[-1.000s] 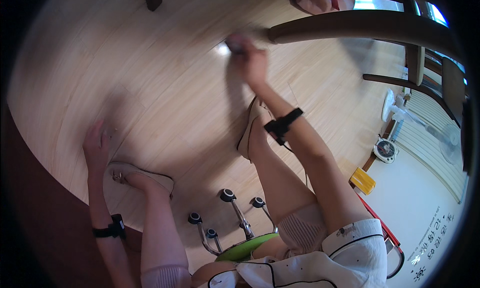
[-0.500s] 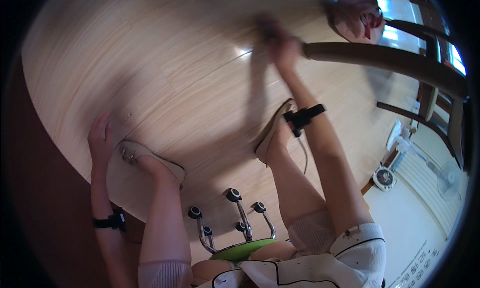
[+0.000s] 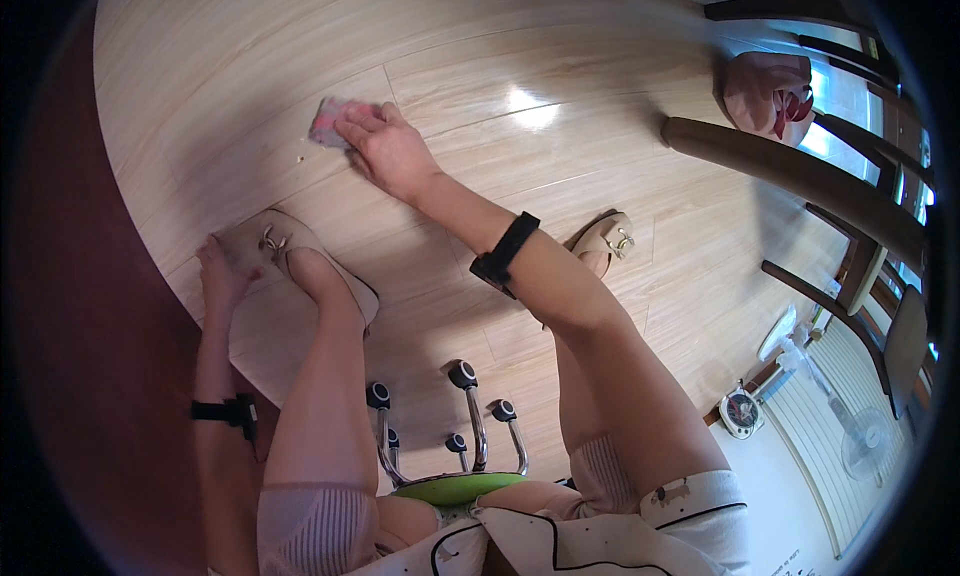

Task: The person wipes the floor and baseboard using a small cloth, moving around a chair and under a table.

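Observation:
My right hand [image 3: 392, 156] reaches forward and left over the wood-look floor [image 3: 450, 86]. Its fingers press on a folded pink-and-grey cloth [image 3: 330, 121], slightly blurred, lying against the boards. A small pale speck [image 3: 300, 159] is on the floor just nearer than the cloth. My left hand [image 3: 222, 276] hangs low beside my left beige shoe [image 3: 320, 246], thumb apart from the fingers, with nothing visible in it. Each wrist wears a black strap.
A green stool [image 3: 450, 489] on chrome castor legs is under me. Dark wooden chair legs [image 3: 780, 171] and a pink bag [image 3: 765, 94] stand at right. A dark red surface [image 3: 90, 326] borders the left. My right shoe [image 3: 605, 238] rests on the floor; a white fan [image 3: 865, 438] stands farther right.
My right hand has swept left and nearer with the cloth, from beside the chair leg to ahead of my left shoe. My left hand has dipped slightly.

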### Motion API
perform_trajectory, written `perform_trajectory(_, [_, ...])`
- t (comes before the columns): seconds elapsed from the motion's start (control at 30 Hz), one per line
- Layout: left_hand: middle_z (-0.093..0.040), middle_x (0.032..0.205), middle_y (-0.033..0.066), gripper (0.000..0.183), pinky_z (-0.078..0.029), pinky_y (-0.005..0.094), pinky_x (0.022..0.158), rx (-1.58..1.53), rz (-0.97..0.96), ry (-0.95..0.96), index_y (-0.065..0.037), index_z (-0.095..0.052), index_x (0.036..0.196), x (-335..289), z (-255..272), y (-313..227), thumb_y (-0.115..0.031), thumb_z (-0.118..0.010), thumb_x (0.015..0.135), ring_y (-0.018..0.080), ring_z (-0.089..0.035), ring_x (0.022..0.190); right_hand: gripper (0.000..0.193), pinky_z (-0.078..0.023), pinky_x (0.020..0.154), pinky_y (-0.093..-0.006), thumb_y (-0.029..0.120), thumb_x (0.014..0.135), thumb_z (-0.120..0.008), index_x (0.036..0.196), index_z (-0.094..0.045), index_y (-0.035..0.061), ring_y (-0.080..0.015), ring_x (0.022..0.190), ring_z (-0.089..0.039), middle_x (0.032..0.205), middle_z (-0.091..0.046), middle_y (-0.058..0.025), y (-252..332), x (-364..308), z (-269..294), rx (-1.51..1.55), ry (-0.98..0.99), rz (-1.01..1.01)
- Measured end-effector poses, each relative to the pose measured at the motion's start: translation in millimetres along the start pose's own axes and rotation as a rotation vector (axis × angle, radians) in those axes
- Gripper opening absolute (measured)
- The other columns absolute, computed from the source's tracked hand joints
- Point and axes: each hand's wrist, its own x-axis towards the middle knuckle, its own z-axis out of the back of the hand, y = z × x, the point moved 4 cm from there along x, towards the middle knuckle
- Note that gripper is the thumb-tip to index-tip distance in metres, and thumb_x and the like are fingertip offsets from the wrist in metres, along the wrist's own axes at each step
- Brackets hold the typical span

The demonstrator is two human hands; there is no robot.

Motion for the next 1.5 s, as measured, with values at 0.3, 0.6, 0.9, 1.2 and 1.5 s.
perform_trajectory(0.3, [-0.019, 0.146, 0.0421, 0.137, -0.041, 0.0432, 0.105, -0.013, 0.015, -0.190, -0.001, -0.006, 0.152, -5.0, -32.2, 27.5, -0.022, -0.094, 0.049, 0.0490, -0.042, 0.129, 0.032, -0.052, 0.068, -0.0374, 0.003, 0.082, -0.052, 0.112, -0.060, -0.0014, -0.0278, 0.075, -0.067, 0.086, -0.069, -0.0171, -153.3, -116.8, 160.1, 0.218, -0.310, -0.613])
perform_trajectory(0.6, [-0.032, 0.142, 0.0381, 0.129, -0.044, 0.0469, 0.102, -0.076, 0.035, -0.206, 0.001, -0.019, 0.148, 17.0, -33.1, 27.8, -0.016, -0.092, 0.043, 0.0464, -0.040, 0.132, 0.049, -0.056, 0.076, -0.0461, 0.011, 0.077, -0.055, 0.126, -0.057, 0.0106, -0.0374, 0.083, -0.069, 0.100, -0.070, -0.0208, -130.4, -96.4, 76.9, -0.314, -0.351, -0.711])
perform_trajectory(0.9, [-0.032, 0.139, 0.0428, 0.131, -0.040, 0.0633, 0.099, -0.091, -0.056, -0.217, 0.006, -0.017, 0.146, 40.4, -20.6, 8.2, -0.016, -0.091, 0.040, 0.0520, -0.030, 0.135, 0.039, -0.037, 0.097, -0.0436, 0.010, 0.081, -0.055, 0.119, -0.057, 0.0029, -0.0316, 0.108, -0.056, 0.117, -0.061, -0.0173, 85.4, 35.3, -99.8, -0.270, 0.113, 0.152])
perform_trajectory(1.2, [-0.026, 0.138, 0.0484, 0.137, -0.035, 0.0675, 0.100, -0.016, 0.067, -0.173, 0.008, -0.013, 0.148, 14.9, -4.5, 26.1, -0.019, -0.093, 0.040, 0.0513, -0.039, 0.131, 0.048, -0.052, 0.075, -0.0394, -0.002, 0.077, -0.055, 0.125, -0.059, 0.0044, -0.0340, 0.086, -0.067, 0.105, -0.067, -0.0206, -5.4, 29.6, -7.9, 0.094, -0.131, 0.047])
perform_trajectory(1.5, [-0.029, 0.136, 0.0494, 0.135, -0.038, 0.0621, 0.102, -0.041, 0.083, -0.165, 0.007, -0.018, 0.148, 9.8, 7.6, 21.8, -0.022, -0.093, 0.039, 0.0501, -0.049, 0.123, 0.046, -0.043, 0.091, -0.0414, 0.013, 0.080, -0.053, 0.126, -0.061, 0.0171, -0.0324, 0.088, -0.065, 0.103, -0.070, -0.0139, -70.7, 98.2, -5.2, -0.355, -0.160, -0.472])
